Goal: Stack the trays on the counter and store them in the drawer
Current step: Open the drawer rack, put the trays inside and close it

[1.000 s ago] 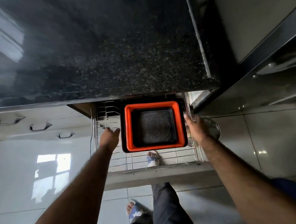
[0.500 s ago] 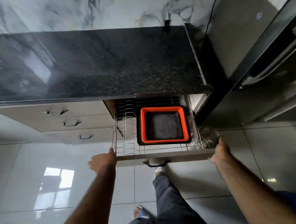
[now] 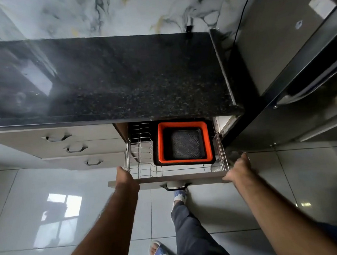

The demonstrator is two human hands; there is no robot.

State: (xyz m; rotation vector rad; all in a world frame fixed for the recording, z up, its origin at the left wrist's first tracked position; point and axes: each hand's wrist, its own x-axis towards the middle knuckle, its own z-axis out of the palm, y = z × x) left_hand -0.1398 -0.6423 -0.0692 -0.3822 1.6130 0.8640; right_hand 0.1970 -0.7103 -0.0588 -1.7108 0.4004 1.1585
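Observation:
A stack of nested trays sits in the pulled-out wire drawer (image 3: 128, 155) under the black counter (image 3: 121, 81): an orange tray (image 3: 161, 143) inside a black outer tray (image 3: 156, 164), with a dark mesh-bottomed tray (image 3: 186, 144) innermost. The stack fills the drawer's right part. My left hand (image 3: 125, 177) grips the left end of the drawer front (image 3: 167, 179), fingers over its top edge. My right hand (image 3: 238, 169) holds the front's right end. Neither hand touches the trays.
Shut drawers with dark handles (image 3: 75, 148) lie to the left. A dark fridge (image 3: 299, 80) stands close on the right. A steel lid or plate (image 3: 217, 166) rests in the drawer's right front corner. My leg and sandalled feet (image 3: 179, 195) stand on the glossy tiled floor below the drawer.
Both hands left the sides of the tray stack and came back to the drawer front. The view pulled back, and the drawer looks slightly further in under the counter.

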